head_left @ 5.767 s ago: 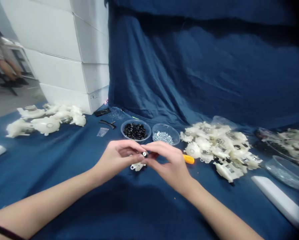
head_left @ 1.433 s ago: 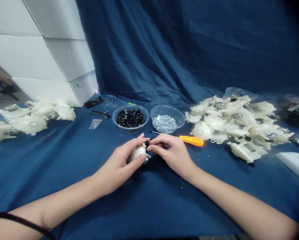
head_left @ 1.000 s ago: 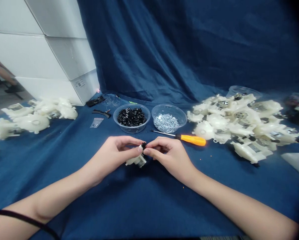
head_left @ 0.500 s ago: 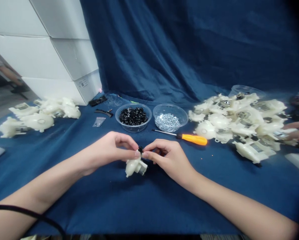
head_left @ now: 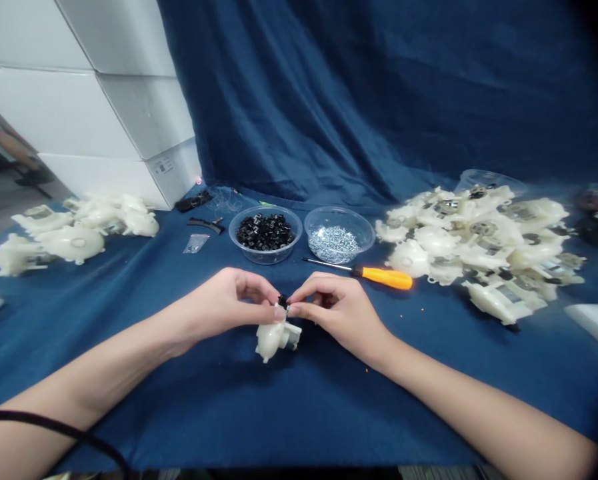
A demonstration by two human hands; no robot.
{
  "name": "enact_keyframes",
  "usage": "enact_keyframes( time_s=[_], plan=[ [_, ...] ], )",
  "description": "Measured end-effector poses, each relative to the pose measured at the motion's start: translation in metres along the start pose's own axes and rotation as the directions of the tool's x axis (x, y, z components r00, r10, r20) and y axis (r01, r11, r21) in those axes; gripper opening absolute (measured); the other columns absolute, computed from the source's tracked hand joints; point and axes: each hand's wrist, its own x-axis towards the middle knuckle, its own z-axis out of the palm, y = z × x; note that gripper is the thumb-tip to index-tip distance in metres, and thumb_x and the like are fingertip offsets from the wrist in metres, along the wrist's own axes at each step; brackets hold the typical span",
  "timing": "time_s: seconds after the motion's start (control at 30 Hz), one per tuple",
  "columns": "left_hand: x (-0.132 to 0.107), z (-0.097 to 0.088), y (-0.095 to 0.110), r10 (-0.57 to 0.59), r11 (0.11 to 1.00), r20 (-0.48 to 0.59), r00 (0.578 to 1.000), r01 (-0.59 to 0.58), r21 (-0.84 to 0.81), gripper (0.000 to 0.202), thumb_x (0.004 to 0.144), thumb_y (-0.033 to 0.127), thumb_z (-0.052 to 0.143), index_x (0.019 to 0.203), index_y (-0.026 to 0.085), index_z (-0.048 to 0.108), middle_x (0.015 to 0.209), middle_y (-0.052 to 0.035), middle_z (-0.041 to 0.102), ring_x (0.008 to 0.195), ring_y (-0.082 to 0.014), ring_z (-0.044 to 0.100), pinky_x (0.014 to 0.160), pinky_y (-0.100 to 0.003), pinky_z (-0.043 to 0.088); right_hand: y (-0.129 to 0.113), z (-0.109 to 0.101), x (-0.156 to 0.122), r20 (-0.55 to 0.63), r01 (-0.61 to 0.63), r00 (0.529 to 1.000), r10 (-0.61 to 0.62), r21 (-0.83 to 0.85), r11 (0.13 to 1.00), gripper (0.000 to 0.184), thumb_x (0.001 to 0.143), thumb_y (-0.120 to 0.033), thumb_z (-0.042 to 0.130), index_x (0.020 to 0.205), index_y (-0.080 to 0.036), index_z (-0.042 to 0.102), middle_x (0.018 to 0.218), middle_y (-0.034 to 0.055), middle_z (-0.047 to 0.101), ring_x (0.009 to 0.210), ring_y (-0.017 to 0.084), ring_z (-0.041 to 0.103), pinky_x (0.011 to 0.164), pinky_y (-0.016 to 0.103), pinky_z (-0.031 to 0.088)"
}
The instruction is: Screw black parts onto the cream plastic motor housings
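Note:
My left hand (head_left: 223,303) pinches the top of a small cream plastic housing (head_left: 275,335), which hangs below its fingertips just above the blue cloth. My right hand (head_left: 336,312) meets it from the right, thumb and forefinger closed on a tiny black part (head_left: 282,301) at the top of the housing. Both hands are at the middle of the table, fingertips almost touching.
Behind the hands stand a clear bowl of black parts (head_left: 265,232) and a clear bowl of screws (head_left: 339,234), with an orange-handled screwdriver (head_left: 379,276) beside them. Cream housings are piled at the right (head_left: 483,247) and at the left (head_left: 69,230). White boxes (head_left: 103,100) stand at back left.
The housing has tilted and dropped from my left palm to hang under the fingertips. Another person's hand that showed at the right edge half a second ago is gone.

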Motion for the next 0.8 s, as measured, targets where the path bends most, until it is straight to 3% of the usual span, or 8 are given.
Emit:
enact_keyframes(
  time_s=[0.17,0.4,0.63,0.8],
  plan=[
    [-0.001,0.005,0.0,0.041,0.996,-0.039,0.998,-0.038,0.085,0.022,0.07,0.034,0.08,0.082,0.017,0.073,0.076,-0.0009,0.066,0.073,-0.0159,0.058,0.068,-0.025,0.043,-0.001,-0.001,0.0,0.002,0.057,0.998,-0.056,-0.045,0.997,0.015,0.083,-0.034,0.081,0.084,-0.02,0.079,0.077,0.001,0.068,0.062,0.01,0.053,0.058,0.024,0.042],
    [-0.001,0.01,0.0,0.078,0.995,-0.014,0.997,-0.077,0.06,0.023,0.071,0.035,0.076,0.081,0.018,0.066,0.071,0.0018,0.058,0.068,-0.0148,0.053,0.063,-0.024,0.04,-0.002,-0.005,0.002,0.017,0.056,0.998,-0.054,-0.113,0.992,0.019,0.082,-0.039,0.081,0.086,-0.02,0.079,0.079,0.0013,0.069,0.061,0.01,0.053,0.058,0.024,0.043],
    [0.001,0.002,-0.002,0.062,0.998,0.015,0.998,-0.062,-0.008,0.026,0.068,0.032,0.083,0.088,0.019,0.073,0.078,0.0003,0.066,0.075,-0.0154,0.059,0.07,-0.025,0.043,-0.003,-0.005,0.001,0.032,0.134,0.991,-0.131,-0.13,0.982,0.015,0.085,-0.035,0.079,0.083,-0.02,0.078,0.077,0.0004,0.068,0.064,0.011,0.054,0.06,0.024,0.042],
    [0.001,-0.001,-0.002,0.167,0.984,-0.005,0.986,-0.167,0.063,0.026,0.067,0.036,0.086,0.086,0.02,0.079,0.082,-0.0032,0.072,0.083,-0.0204,0.063,0.073,-0.028,0.049,-0.003,-0.005,0.001,0.019,0.076,0.997,-0.074,-0.111,0.991,0.016,0.085,-0.035,0.079,0.082,-0.019,0.077,0.076,-0.0001,0.068,0.062,0.01,0.052,0.058,0.024,0.041]
  ],
)
